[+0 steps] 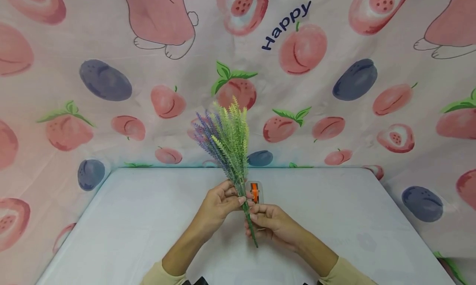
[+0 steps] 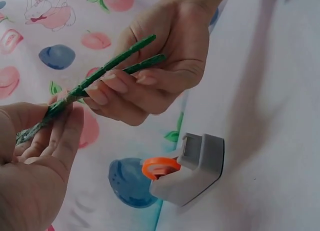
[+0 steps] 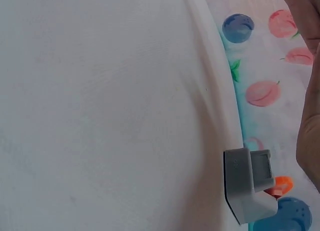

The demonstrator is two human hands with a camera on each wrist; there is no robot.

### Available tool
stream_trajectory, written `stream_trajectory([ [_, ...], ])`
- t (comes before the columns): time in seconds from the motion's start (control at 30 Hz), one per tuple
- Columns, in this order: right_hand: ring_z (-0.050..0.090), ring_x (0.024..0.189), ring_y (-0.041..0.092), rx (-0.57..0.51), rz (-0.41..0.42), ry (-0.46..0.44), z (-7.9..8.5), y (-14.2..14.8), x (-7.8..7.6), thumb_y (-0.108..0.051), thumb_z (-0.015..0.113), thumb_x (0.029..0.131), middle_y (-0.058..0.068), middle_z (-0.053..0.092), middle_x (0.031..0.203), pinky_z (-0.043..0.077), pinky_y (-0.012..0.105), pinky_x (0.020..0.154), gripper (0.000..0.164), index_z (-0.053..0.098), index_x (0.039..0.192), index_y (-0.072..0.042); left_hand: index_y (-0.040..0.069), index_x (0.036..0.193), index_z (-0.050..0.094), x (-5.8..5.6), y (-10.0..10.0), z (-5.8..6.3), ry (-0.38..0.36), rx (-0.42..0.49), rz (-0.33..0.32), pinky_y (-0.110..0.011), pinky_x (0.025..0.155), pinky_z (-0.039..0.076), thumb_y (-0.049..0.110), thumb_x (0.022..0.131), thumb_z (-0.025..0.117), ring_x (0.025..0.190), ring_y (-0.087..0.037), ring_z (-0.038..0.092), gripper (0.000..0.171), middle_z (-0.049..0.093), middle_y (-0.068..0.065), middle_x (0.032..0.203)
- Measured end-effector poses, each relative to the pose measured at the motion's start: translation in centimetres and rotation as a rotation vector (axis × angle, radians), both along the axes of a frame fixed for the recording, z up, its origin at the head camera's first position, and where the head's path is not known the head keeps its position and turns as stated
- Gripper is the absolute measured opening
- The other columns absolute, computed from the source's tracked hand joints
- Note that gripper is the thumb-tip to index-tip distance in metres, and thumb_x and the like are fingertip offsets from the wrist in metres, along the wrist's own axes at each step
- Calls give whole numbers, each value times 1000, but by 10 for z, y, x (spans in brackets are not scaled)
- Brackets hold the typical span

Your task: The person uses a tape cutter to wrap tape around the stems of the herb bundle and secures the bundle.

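Note:
In the head view, my left hand (image 1: pixel 217 202) grips a bunch of artificial lavender (image 1: pixel 232 144) around its stems. The bunch tilts slightly left, with purple and yellow-green flower spikes upward. Below that grip, my right hand (image 1: pixel 277 225) holds the lower part near the stem ends. From the left wrist view, two bare green stem ends (image 2: pixel 120 58) spread apart across the curled fingers (image 2: pixel 115 83) of the right hand. The flower heads lie outside that view. Only part of a hand (image 3: pixel 310 121) shows at the right edge of the right wrist view.
A grey tape dispenser (image 1: pixel 260 192) with an orange core stands on the white table (image 1: pixel 160 219) behind the hands, partly hidden by them. A fruit-patterned cloth (image 1: pixel 148 70) hangs behind the table's far edge.

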State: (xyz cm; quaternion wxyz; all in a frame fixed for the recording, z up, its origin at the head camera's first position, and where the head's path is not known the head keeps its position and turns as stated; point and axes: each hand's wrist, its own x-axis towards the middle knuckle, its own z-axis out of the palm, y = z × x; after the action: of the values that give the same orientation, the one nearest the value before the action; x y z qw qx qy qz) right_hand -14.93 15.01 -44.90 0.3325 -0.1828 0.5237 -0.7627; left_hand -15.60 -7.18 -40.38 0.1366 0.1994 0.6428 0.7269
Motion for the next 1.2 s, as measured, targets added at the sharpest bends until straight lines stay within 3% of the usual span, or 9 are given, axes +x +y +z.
stream_trajectory([
  [0.2,74,100,25,122,-89,39,1,0,0,-20,59,104,9,71,110,58,42,92,20,64,111,-2,-6,126,53,1,1,1,24,-49,18,-38,89,59,5,103,56,104,-30,72,25,67,-24,115],
  [0.43,75,97,28,239,-119,86,8,-3,1,-25,59,104,29,68,118,60,44,88,31,61,116,4,-5,126,53,1,2,1,28,-87,27,-35,87,60,0,102,51,105,-39,69,24,65,-29,115],
  [0.67,76,94,28,321,-172,111,15,-6,5,-27,60,104,23,72,113,61,45,86,35,61,118,4,-5,128,53,0,2,0,39,-111,46,-35,86,60,2,103,54,103,-34,71,26,67,-26,113],
  [0.9,73,96,36,385,-307,280,15,-10,9,-23,70,98,14,72,108,60,48,85,30,66,108,5,-5,123,54,0,2,-1,46,-136,79,-35,83,61,5,102,58,102,-34,72,24,69,-24,112],
  [1.07,74,86,27,400,-377,389,12,-15,12,-22,73,96,16,73,100,61,46,81,25,66,104,1,-3,115,54,-1,4,-2,61,-130,103,-34,81,62,6,102,59,101,-31,72,17,67,-27,113],
  [1.2,74,84,27,423,-414,458,11,-19,14,-24,77,92,15,73,98,61,39,74,25,65,103,-5,-3,111,53,0,6,-2,63,-106,116,-34,81,62,6,102,59,102,-32,71,14,66,-29,112],
])
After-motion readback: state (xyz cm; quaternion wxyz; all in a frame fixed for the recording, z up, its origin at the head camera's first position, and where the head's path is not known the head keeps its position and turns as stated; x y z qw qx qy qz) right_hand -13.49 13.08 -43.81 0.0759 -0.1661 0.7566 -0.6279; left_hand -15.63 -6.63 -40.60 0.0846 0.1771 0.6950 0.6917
